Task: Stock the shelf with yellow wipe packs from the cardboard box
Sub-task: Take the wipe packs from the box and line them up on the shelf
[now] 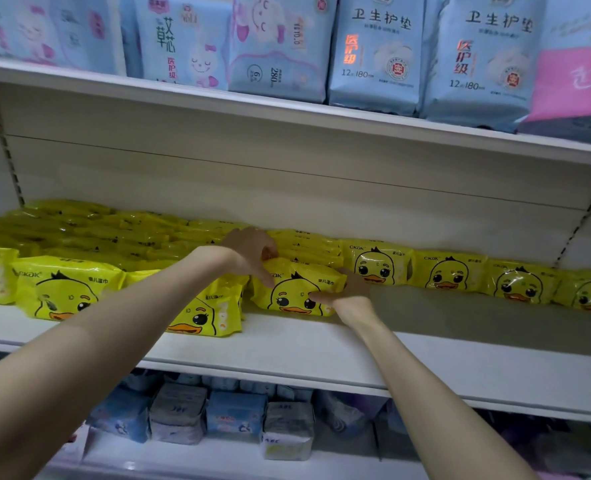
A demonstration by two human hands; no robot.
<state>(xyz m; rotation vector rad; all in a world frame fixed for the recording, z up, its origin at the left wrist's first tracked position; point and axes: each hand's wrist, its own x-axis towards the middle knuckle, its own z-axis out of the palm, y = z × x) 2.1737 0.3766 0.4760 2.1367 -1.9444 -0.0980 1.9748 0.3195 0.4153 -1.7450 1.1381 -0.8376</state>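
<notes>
Middle shelf [321, 344], left section: yellow wipe packs [90, 230] lie stacked, with upright packs in front. Left hand [251, 256]: fingers curled over the top-left corner of 1 upright duck-print pack [296, 289] at mid-shelf. Right hand [351, 294]: thumb across that pack's lower front, fingers behind its right end. Further right, 4 standing packs [448, 273] form a row along the back panel.

wipe pack [296, 294] | yellow, duck print | upright, face fwd | shelf [287, 344] mid | other packs [450, 275] alongside
</notes>
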